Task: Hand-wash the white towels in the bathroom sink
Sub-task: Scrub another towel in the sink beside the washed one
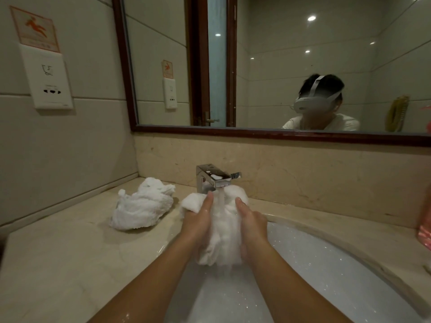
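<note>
The towel (222, 243) hides the palms of the left hand (198, 221) and right hand (253, 221). A pink thing (425, 235) at the right edge of the table (70, 248) is cut off.

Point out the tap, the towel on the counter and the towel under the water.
tap (215, 177): head view, top of the spout.
towel on the counter (142, 207): head view, middle of the bundle.
towel under the water (224, 234): head view, its wet middle fold.

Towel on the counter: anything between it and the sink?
Nothing visible. The counter towel lies left of the sink with bare counter between; the left hand and right hand hold the other towel under the faucet.
</note>
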A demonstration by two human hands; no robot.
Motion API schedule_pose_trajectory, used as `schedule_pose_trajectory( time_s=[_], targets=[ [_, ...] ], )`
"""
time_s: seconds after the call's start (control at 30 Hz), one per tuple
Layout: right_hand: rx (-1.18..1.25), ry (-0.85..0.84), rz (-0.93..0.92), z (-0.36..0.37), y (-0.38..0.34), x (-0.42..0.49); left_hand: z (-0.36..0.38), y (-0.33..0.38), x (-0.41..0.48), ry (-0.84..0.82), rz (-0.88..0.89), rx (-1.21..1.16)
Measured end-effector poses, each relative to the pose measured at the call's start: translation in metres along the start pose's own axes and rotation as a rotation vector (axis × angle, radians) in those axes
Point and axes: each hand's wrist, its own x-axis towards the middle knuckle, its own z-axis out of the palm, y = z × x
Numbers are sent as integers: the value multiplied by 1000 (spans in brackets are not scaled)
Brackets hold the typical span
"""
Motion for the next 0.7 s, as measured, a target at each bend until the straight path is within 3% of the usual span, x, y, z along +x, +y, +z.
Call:
schedule_pose_trajectory(
  time_s=[0.23, 0.37, 0.43, 0.57, 0.7],
  targets=[
    [-53, -136, 36, -5, -8, -5, -6, -1, 7, -35, 26, 257],
    [-161, -183, 59, 1, 0, -7, -9, -10, 6, -55, 201, 594],
    [-152, -202, 118, 2, 8, 2, -10, -11, 3, -49, 259, 616],
    [-130, -257, 160, 1, 4, 6, -13, -6, -4, -61, 579, 651],
    [-129, -334, 209, -5, -4, 5, -15, -3, -8, -207, 716, 756]
  ],
)
